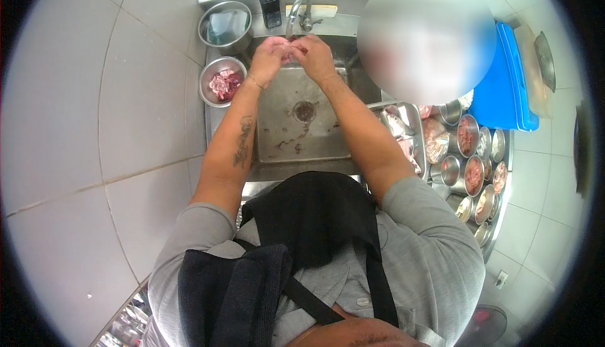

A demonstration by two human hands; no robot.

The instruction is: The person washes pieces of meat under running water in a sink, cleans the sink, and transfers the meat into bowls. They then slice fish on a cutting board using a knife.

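Both of my hands meet at the back of a steel sink (271,133), just below the running faucet (296,8). My left hand (269,59) has its fingers pinched on a small pale, wet piece, too small to name. My right hand (312,56) closes on the same piece from the other side. Left of the sink, a metal bowl (205,88) holds pink and dark red pieces of meat (225,85). Dark bits lie on the sink floor around the drain (304,112).
A larger bowl (225,27) and a black bottle (270,5) stand behind on the left. To the right are a steel tray (419,139) with fish and meat, several metal containers (467,134) of meat, and a blue plastic bin (504,88). A blurred round patch hides the back right.
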